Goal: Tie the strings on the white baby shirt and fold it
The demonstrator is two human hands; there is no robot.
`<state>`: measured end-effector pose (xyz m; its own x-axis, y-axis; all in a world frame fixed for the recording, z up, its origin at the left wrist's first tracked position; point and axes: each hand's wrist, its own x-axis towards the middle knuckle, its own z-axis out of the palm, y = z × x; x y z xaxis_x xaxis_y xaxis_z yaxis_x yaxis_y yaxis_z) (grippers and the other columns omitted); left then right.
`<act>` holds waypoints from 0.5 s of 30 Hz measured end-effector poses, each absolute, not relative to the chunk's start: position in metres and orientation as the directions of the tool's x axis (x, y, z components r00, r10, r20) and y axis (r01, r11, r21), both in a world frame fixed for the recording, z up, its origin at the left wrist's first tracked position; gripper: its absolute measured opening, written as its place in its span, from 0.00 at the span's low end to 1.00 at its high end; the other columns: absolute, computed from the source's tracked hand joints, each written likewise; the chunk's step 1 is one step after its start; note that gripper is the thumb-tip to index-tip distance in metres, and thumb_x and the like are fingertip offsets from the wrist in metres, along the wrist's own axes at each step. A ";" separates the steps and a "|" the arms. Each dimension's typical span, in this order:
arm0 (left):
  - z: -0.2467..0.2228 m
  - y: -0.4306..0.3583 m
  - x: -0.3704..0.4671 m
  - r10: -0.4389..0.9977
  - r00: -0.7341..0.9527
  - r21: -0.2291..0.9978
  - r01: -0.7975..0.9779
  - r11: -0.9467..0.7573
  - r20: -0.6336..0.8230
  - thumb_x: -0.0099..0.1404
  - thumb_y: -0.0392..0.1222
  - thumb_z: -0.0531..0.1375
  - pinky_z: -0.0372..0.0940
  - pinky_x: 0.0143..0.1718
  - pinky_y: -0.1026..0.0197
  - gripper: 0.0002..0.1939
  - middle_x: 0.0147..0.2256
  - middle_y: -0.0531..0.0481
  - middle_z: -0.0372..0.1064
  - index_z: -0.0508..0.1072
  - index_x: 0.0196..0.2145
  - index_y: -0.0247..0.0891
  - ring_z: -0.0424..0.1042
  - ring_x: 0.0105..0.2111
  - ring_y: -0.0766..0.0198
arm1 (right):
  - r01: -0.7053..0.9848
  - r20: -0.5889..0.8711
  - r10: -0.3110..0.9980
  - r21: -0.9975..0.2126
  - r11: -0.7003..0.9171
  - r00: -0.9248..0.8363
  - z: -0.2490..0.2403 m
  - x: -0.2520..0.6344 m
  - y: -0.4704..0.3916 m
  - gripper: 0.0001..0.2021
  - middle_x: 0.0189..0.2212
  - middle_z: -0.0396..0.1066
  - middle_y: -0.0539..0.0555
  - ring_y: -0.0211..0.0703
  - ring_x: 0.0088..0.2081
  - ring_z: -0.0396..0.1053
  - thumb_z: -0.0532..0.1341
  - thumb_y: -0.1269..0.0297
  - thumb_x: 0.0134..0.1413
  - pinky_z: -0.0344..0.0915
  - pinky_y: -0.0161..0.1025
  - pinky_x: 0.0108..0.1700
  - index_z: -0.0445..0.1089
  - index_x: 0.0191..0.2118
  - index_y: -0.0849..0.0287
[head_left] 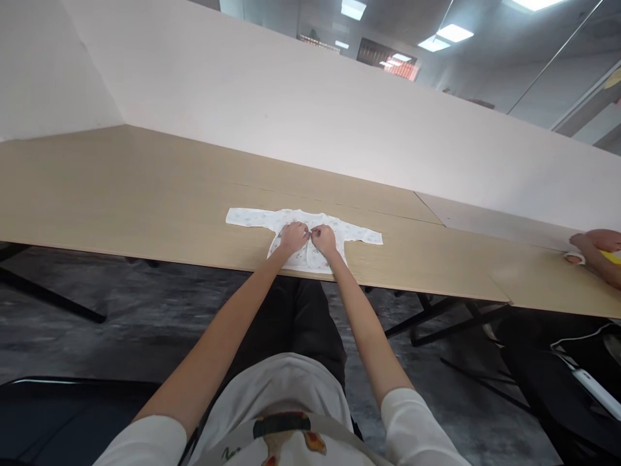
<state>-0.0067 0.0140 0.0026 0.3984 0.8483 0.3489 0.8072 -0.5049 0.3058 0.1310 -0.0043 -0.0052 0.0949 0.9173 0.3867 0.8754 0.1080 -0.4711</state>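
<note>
A small white long-sleeved baby shirt [313,259] with a faint print lies spread flat on the wooden table [160,194]. Its sleeves stretch out to the left and right, and its hem is near the table's front edge. My left hand [294,237] is closed at the middle of the shirt's front, fingertips pinching the cloth. Close beside it on the right, my right hand [324,239] pinches the other side of the front. The fingertips of both hands almost meet, and any fastener between them is too small to make out.
A white partition [301,110] runs along the table's back edge. On the far right another person's arm [594,255] rests on the table. Black chairs [72,421] stand at the lower left and lower right, and dark table legs [53,298] show below.
</note>
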 end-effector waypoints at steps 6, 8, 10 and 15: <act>0.001 0.020 -0.009 0.857 0.402 0.427 0.746 -0.511 0.323 0.68 0.44 0.55 0.58 0.59 0.51 0.15 0.50 0.42 0.75 0.79 0.44 0.38 0.69 0.54 0.51 | 0.753 0.369 0.915 -0.646 0.127 0.162 -0.006 0.136 -0.002 0.08 0.37 0.79 0.55 0.45 0.41 0.74 0.60 0.70 0.53 0.67 0.41 0.51 0.78 0.32 0.58; 0.001 0.021 -0.009 0.869 0.378 0.447 0.748 -0.490 0.320 0.67 0.44 0.56 0.58 0.59 0.51 0.15 0.51 0.42 0.75 0.80 0.45 0.39 0.69 0.54 0.51 | 0.717 0.358 0.915 -0.687 0.122 0.187 -0.006 0.137 -0.001 0.07 0.37 0.78 0.55 0.44 0.40 0.73 0.60 0.70 0.52 0.67 0.41 0.50 0.77 0.31 0.58; 0.001 0.022 -0.010 0.876 0.367 0.459 0.749 -0.478 0.315 0.67 0.45 0.56 0.58 0.59 0.52 0.15 0.51 0.44 0.75 0.80 0.45 0.40 0.69 0.54 0.51 | 0.680 0.352 0.914 -0.721 0.129 0.200 -0.007 0.138 0.000 0.07 0.37 0.78 0.55 0.44 0.40 0.73 0.60 0.70 0.51 0.67 0.41 0.50 0.77 0.32 0.59; 0.001 0.024 -0.012 0.874 0.368 0.539 0.688 -0.486 0.317 0.66 0.45 0.57 0.60 0.58 0.54 0.14 0.49 0.46 0.76 0.80 0.44 0.41 0.70 0.52 0.54 | 0.619 0.347 0.914 -0.770 0.151 0.209 -0.009 0.139 0.000 0.08 0.37 0.78 0.55 0.43 0.41 0.73 0.58 0.69 0.52 0.68 0.40 0.51 0.76 0.33 0.60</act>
<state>-0.0122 0.0244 0.0013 0.3682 0.8740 0.3172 0.6879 -0.4856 0.5394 0.1393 0.0001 -0.0087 0.2087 0.9142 0.3473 0.6194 0.1513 -0.7704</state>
